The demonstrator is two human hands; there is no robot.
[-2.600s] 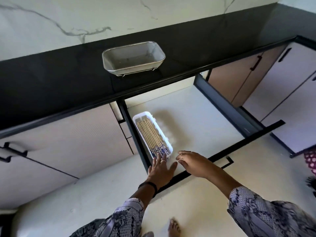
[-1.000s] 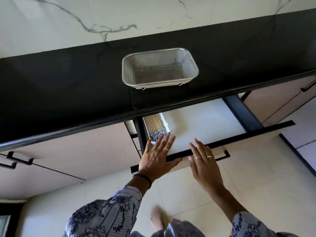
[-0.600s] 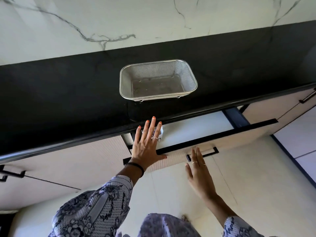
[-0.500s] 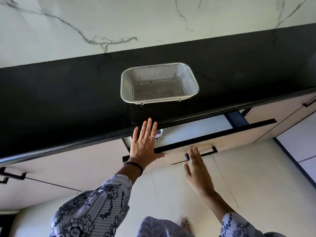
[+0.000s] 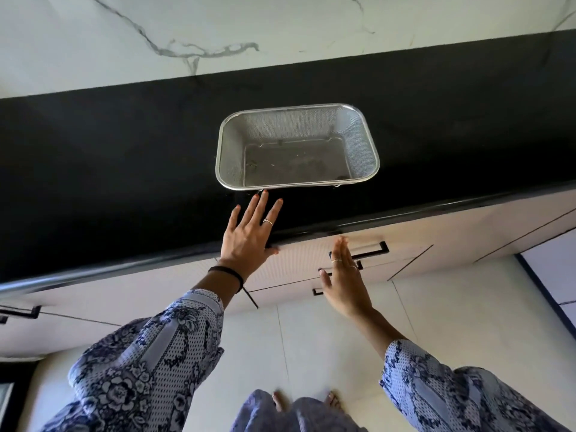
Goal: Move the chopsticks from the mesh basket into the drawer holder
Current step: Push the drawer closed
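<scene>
The steel mesh basket [image 5: 297, 148] stands on the black counter [image 5: 109, 169] with no chopsticks in it. The drawer [image 5: 299, 260] beneath it is shut, so the holder and chopsticks are hidden. My left hand [image 5: 249, 235] is flat and open over the counter's front edge, fingertips just short of the basket's near left corner. My right hand [image 5: 343, 279] is open, held edge-on in front of the drawer face beside its black handle [image 5: 371, 252], holding nothing.
A marble-patterned wall [image 5: 249, 32] rises behind the counter. More cabinet fronts with black handles [image 5: 21, 313] run left and right. Below are the pale tiled floor [image 5: 311, 344] and bare feet [image 5: 277, 400].
The drawer slid from wide open to fully shut under both hands. My left hand then rose onto the counter edge toward the basket. The view tilted upward.
</scene>
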